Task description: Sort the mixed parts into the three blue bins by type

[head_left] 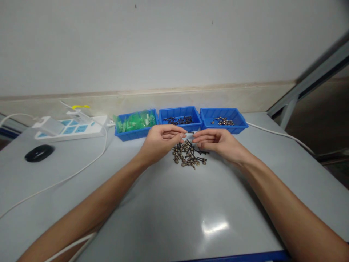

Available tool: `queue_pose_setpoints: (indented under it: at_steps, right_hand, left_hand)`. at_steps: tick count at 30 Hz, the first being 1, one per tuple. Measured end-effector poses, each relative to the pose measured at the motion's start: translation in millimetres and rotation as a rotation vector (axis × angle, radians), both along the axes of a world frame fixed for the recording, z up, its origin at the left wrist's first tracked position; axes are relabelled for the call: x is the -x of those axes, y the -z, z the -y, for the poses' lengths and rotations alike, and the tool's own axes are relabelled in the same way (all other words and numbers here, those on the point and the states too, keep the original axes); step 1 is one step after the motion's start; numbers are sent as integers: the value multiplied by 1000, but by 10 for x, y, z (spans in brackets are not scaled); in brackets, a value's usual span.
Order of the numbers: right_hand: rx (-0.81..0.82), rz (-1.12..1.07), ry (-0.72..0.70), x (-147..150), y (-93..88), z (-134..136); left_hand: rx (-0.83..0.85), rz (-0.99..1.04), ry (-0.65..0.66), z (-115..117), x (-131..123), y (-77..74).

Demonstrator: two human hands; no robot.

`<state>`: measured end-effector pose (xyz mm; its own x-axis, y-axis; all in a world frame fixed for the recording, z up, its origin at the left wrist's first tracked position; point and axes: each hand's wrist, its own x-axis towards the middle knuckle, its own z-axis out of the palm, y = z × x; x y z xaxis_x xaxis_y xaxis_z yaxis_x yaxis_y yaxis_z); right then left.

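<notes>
A mixed pile of brass-coloured and black screws (188,154) lies on the grey table. My left hand (163,140) is over the pile's left side, thumb and fingertips brought together. A small dark screw (190,132) sticks out at its fingertips, pointing across to the other hand. On the pile's right side is my right hand (215,142), its fingers reaching left and the thumb a little below them; I see nothing held in it. The fingertips of both hands are close together, with a narrow gap between.
Behind the hands stand three blue bins: the left bin (131,136) with green plastic packets (136,122), the middle bin (194,127) with black screws, the right bin (237,128) with brass-coloured ones. A power strip (81,129), a black mouse (39,153) and a white cable (68,178) are at left.
</notes>
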<state>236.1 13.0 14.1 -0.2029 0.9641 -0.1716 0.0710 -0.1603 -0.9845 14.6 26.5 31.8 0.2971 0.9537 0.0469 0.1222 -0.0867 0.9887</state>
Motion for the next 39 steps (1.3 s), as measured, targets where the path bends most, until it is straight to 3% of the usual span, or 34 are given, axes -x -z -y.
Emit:
queue_pose_setpoints:
  at_steps: [13, 18, 22, 27, 30, 39]
  right_hand:
    - [-62, -116, 41, 48, -19, 31]
    - [-44, -145, 49, 78, -19, 39]
    - [-129, 40, 15, -44, -57, 12]
    - [-326, 507, -232, -320, -21, -36]
    - [-306, 578, -324, -405, 25, -51]
    - [-341, 521, -290, -277, 50, -36]
  left_hand:
    - [6, -24, 147, 19, -2, 105]
    - [27, 19, 158, 36, -14, 81]
    - [-21, 66, -1, -22, 4, 49]
    - [-71, 163, -242, -124, 53, 85]
    - [-17, 235, -245, -136, 63, 110]
    - [16, 107, -91, -17, -19, 14]
